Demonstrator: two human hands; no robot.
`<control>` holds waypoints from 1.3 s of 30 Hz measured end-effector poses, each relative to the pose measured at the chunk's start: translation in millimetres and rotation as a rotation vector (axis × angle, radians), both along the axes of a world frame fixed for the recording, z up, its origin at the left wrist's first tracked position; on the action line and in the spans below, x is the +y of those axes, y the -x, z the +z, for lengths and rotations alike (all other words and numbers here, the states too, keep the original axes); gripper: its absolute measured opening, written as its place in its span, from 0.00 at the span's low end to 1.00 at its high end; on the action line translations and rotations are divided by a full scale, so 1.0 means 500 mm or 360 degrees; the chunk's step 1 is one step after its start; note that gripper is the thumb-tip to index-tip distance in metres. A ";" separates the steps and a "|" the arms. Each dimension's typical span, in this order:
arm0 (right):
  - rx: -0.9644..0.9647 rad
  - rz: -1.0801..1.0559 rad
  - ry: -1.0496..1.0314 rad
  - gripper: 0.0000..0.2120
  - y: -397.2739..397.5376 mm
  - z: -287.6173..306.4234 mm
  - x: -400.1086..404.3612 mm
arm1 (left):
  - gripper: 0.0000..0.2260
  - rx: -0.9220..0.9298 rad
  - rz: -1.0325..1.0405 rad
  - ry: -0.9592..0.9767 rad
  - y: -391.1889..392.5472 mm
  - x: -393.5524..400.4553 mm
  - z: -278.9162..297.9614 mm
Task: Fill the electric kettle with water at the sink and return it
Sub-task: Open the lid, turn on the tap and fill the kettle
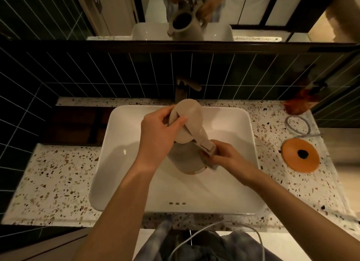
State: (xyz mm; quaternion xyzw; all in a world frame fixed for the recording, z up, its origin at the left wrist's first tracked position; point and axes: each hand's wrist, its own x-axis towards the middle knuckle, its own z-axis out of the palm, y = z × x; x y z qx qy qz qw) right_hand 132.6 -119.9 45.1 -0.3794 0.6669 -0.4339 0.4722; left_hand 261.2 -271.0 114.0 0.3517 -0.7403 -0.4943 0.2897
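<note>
A beige electric kettle (186, 161) hangs over the white sink basin (124, 124), below the dark faucet (183, 89). Its round lid (191, 114) is swung up and open. My left hand (157, 132) pinches the edge of the lid with thumb and fingers. My right hand (228, 159) grips the kettle's handle on the right side. The mirror above shows the kettle's open mouth. I see no water running.
The orange kettle base (301, 155) lies on the speckled counter (58, 175) at the right, with its grey cord (298, 124) coiled behind it. An orange-red object (300, 103) stands in the back right corner. Dark tiled walls enclose the back and left.
</note>
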 end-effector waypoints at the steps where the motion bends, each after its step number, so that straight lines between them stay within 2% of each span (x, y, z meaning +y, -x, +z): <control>1: 0.0085 0.0043 -0.0021 0.05 0.003 0.000 0.002 | 0.14 0.0007 -0.0016 -0.0059 0.000 -0.002 0.002; 5: 0.0413 0.0153 -0.0102 0.08 0.015 -0.006 0.006 | 0.11 0.0039 -0.0079 -0.0226 0.000 -0.013 0.009; 8: 0.0432 0.0153 -0.0081 0.08 0.010 -0.002 0.005 | 0.11 0.0049 -0.0086 -0.0312 0.003 -0.027 0.016; 12: 0.0397 0.0112 -0.0053 0.16 -0.006 0.008 -0.001 | 0.11 0.0070 -0.0051 -0.0349 0.003 -0.036 0.014; 15: 0.0402 0.0112 -0.0027 0.16 -0.017 0.008 0.001 | 0.09 0.0074 0.0018 -0.0404 -0.006 -0.038 0.006; 17: 0.0411 0.0120 0.0001 0.15 -0.025 0.007 0.004 | 0.10 0.0043 0.0036 -0.0513 -0.021 -0.038 -0.003; 21: 0.0437 0.0120 0.0031 0.15 -0.040 0.005 0.003 | 0.22 -0.0145 0.0111 -0.0713 -0.072 -0.031 -0.034; 25: 0.0478 0.0116 -0.0006 0.14 -0.055 -0.005 -0.005 | 0.18 -0.0251 0.0365 -0.0995 -0.118 0.002 -0.077; 28: 0.0504 0.0130 -0.0004 0.14 -0.068 -0.005 -0.018 | 0.17 -0.0377 0.0072 -0.1282 -0.125 0.028 -0.102; 31: 0.0575 0.0152 0.0033 0.14 -0.082 -0.004 -0.031 | 0.14 -0.0294 -0.0035 -0.1408 -0.108 0.034 -0.108; 34: 0.0667 0.0153 0.0014 0.15 -0.095 -0.015 -0.042 | 0.16 -0.0112 0.0021 -0.1557 -0.095 0.024 -0.106; 39: 0.0786 0.0178 0.0052 0.15 -0.111 -0.026 -0.057 | 0.16 -0.0029 0.0231 -0.1654 -0.090 0.020 -0.121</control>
